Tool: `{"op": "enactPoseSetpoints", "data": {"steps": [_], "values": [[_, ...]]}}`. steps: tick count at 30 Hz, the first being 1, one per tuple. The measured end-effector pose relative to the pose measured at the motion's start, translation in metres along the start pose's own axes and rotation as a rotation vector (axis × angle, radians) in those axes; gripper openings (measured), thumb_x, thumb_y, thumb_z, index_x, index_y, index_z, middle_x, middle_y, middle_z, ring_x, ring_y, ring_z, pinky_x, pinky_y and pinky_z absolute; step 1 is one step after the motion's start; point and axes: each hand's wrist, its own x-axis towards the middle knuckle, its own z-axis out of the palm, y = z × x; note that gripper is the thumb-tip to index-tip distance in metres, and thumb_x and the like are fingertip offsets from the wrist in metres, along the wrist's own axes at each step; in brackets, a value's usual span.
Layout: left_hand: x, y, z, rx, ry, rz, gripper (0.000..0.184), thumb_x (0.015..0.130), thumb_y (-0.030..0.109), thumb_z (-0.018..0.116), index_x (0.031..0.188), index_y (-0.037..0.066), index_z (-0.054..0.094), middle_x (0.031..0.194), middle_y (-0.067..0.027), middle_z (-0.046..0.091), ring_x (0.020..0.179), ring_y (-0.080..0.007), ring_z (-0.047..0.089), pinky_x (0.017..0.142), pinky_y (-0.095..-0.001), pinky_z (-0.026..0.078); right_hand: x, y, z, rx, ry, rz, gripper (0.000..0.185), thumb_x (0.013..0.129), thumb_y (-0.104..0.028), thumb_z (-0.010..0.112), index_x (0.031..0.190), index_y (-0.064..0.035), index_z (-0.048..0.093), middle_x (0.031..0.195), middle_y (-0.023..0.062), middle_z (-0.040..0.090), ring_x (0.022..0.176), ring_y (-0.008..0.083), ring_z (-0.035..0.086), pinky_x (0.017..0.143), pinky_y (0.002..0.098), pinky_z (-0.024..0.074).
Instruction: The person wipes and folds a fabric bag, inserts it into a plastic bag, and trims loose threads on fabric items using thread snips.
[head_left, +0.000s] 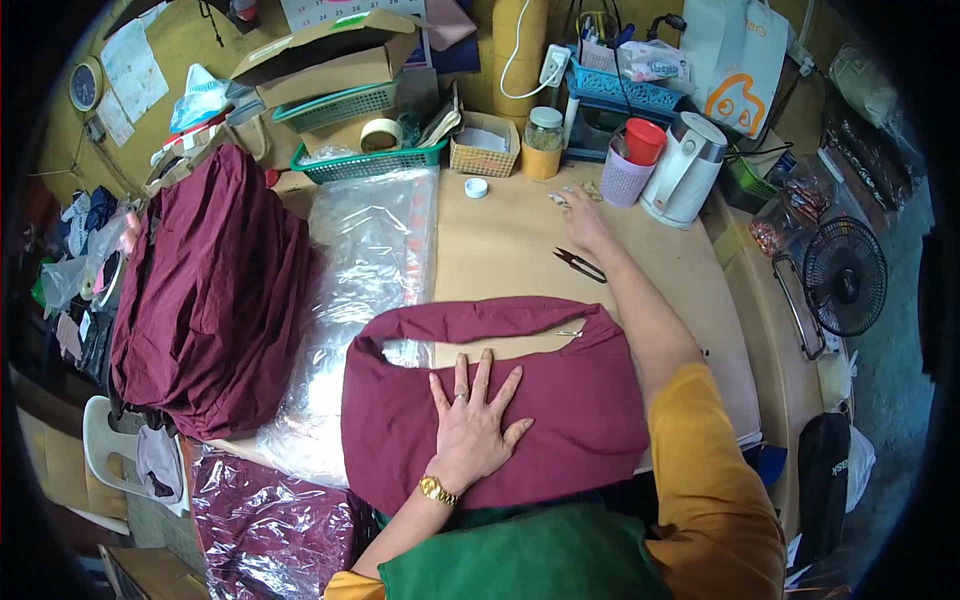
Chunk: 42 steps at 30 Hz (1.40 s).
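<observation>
A maroon fabric shoulder bag point(570, 420) lies flat on the table in front of me, its wide strap looped away from me. My left hand point(475, 430), with a ring and a gold watch, is open with fingers spread, pressing on the bag's front. A small metal zipper pull point(570, 333) shows near the strap's right end. My right hand point(587, 222) reaches to the back of the table, fingers drawn together at a few small pale pieces point(560, 198); what they pinch is too small to make out. Black thread snips point(580, 265) lie beside my right forearm.
A heap of maroon bags point(210, 290) stands left, beside clear plastic sleeves point(370, 230). Plastic-wrapped maroon goods point(270, 520) lie lower left. Along the back are a green basket point(370, 165), a jar point(543, 145), a purple cup point(622, 178) and a white kettle point(685, 170). A black fan point(845, 275) is right.
</observation>
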Motion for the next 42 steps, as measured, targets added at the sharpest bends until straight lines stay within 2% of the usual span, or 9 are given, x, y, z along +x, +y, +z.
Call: {"op": "enactPoseSetpoints", "data": {"steps": [4,10,15,20,23,27,29,31,42], "values": [[0.008,-0.001,-0.002,-0.025,-0.014,0.004,0.074,0.088,0.06,0.057,0.15,0.022,0.041,0.161,-0.018,0.019,0.149,-0.0433,0.011,0.113,-0.0699,0.01,0.022,-0.003,0.02,-0.267,-0.12,0.103,0.033,0.084,-0.007,0.057,0.116,-0.0044,0.065,0.115,0.0231,0.064,0.11,0.0382,0.061,0.092,0.0472,0.0489],[0.004,-0.001,-0.004,-0.11,0.087,-0.02,0.076,0.085,0.057,0.063,0.148,0.02,0.043,0.149,-0.0245,0.033,0.141,-0.0409,0.027,0.114,-0.0646,0.015,-0.009,-0.066,-0.07,-0.025,-0.141,0.189,0.026,0.084,-0.011,0.06,0.106,-0.0003,0.068,0.104,0.0277,0.067,0.1,0.0407,0.065,0.088,0.0485,0.0511],[0.003,0.001,0.0,-0.082,0.093,0.005,0.077,0.084,0.057,0.063,0.147,0.017,0.043,0.143,-0.0231,0.039,0.135,-0.0387,0.035,0.113,-0.0615,0.02,-0.056,-0.007,-0.054,-0.263,-0.547,0.258,0.029,0.087,-0.019,0.06,0.106,0.0031,0.065,0.114,0.0271,0.064,0.109,0.0412,0.06,0.093,0.0477,0.0477],[-0.003,0.0,0.005,-0.066,0.092,0.024,0.079,0.085,0.059,0.061,0.148,0.015,0.042,0.147,-0.0247,0.036,0.138,-0.0406,0.033,0.114,-0.0622,0.018,-0.021,-0.08,-0.029,-0.026,-0.298,0.182,0.023,0.088,-0.014,0.059,0.104,0.0019,0.06,0.104,0.0281,0.065,0.101,0.0419,0.063,0.087,0.0491,0.0482],[-0.022,0.012,-0.015,-0.049,-0.02,-0.019,0.085,0.083,0.068,0.058,0.15,0.018,0.04,0.155,-0.0254,0.026,0.146,-0.0451,0.018,0.112,-0.0703,0.01,-0.006,-0.129,-0.069,0.129,-0.168,0.227,0.021,0.087,-0.012,0.061,0.103,0.0013,0.062,0.102,0.022,0.069,0.093,0.0363,0.067,0.08,0.0453,0.0516],[-0.037,0.014,-0.008,-0.052,-0.069,-0.026,0.088,0.078,0.073,0.059,0.149,0.024,0.043,0.156,-0.0247,0.025,0.146,-0.0494,0.014,0.105,-0.0787,0.008,-0.079,-0.199,-0.137,0.71,-0.668,0.184,0.015,0.083,-0.01,0.071,0.092,-0.0043,0.06,0.076,0.0013,0.064,0.07,0.0054,0.057,0.061,0.0258,0.0454],[-0.036,0.013,-0.011,-0.061,-0.077,-0.03,0.088,0.078,0.073,0.059,0.149,0.024,0.043,0.156,-0.0243,0.026,0.146,-0.0489,0.014,0.106,-0.0781,0.007,-0.124,-0.21,-0.134,0.561,-0.599,-0.05,0.013,0.081,-0.008,0.073,0.082,-0.0046,0.06,0.075,0.0042,0.064,0.069,0.011,0.059,0.063,0.0304,0.0465],[-0.035,0.013,-0.009,-0.072,-0.084,-0.03,0.088,0.077,0.074,0.059,0.148,0.024,0.044,0.155,-0.0239,0.026,0.146,-0.0484,0.015,0.106,-0.0775,0.007,-0.167,-0.214,-0.103,0.399,-0.312,-0.234,0.008,0.08,-0.007,0.067,0.088,-0.006,0.064,0.083,0.0123,0.062,0.078,0.0322,0.063,0.066,0.0424,0.0488],[-0.035,0.009,-0.007,-0.068,-0.083,-0.006,0.091,0.074,0.075,0.062,0.146,0.022,0.047,0.15,-0.0247,0.034,0.146,-0.0439,0.019,0.11,-0.0725,0.01,-0.185,-0.212,-0.057,0.221,-0.315,-0.457,0.01,0.074,-0.002,0.062,0.079,-0.0088,0.067,0.081,0.0069,0.06,0.087,0.0248,0.059,0.08,0.0403,0.0391]]}}
